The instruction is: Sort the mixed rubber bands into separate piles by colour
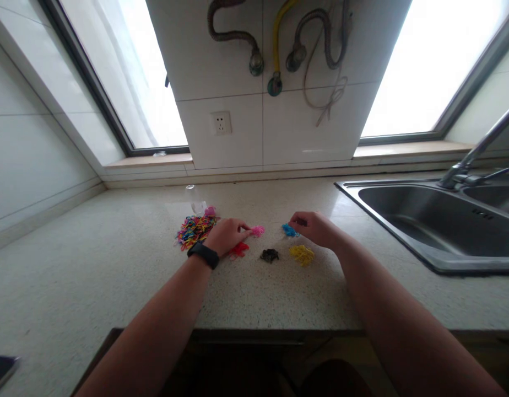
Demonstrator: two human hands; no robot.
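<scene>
Fingers of the left hand [225, 236] were bent, their tips at the left edge of the pink pile [258, 231] of small bands; whether they gripped any of it could not be told. The right hand [314, 227] had its fingers curled, thumb and forefinger at the right side of the blue pile [289, 230]; here too, a grasp could not be made out. The red pile [239, 251] lay partly under the left hand, the black pile [270, 255] nearer the counter's front edge, and the yellow pile [302, 255] below the blue one, just in front of the right hand. A clear container [199, 208] stood behind the mixed pile [193, 231], to the left; its contents were too faint to tell. The steel sink [423, 226] was set into the pale counter [271, 303], well right of the piles.
</scene>
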